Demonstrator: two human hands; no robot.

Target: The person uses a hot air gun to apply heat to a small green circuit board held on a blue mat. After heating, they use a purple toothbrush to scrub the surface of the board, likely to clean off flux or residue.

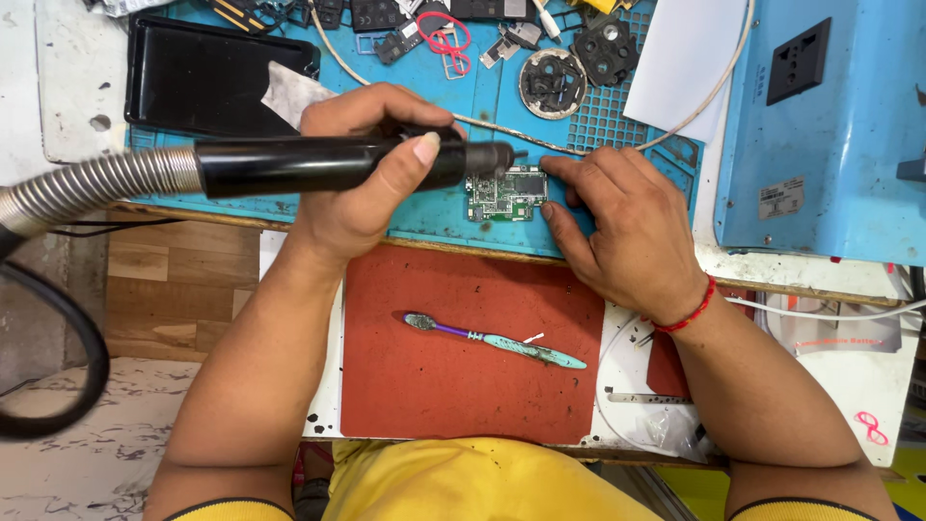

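Observation:
My left hand (362, 183) grips a black hot-air wand (289, 166) with a ribbed metal hose (92, 188) running off to the left. The wand's nozzle (497, 159) points right, just above a small green circuit board (504, 195). The board lies on a blue work mat (434, 217). My right hand (622, 227) rests flat on the mat, its fingertips touching the board's right edge and steadying it. A red thread band circles that wrist.
A red mat (463, 386) lies nearer me with a dirty toothbrush (492, 340) on it. A blue box with a socket (830, 125) stands at right. Black tray (207, 77) at back left; several phone parts and a white cable (598, 145) lie behind.

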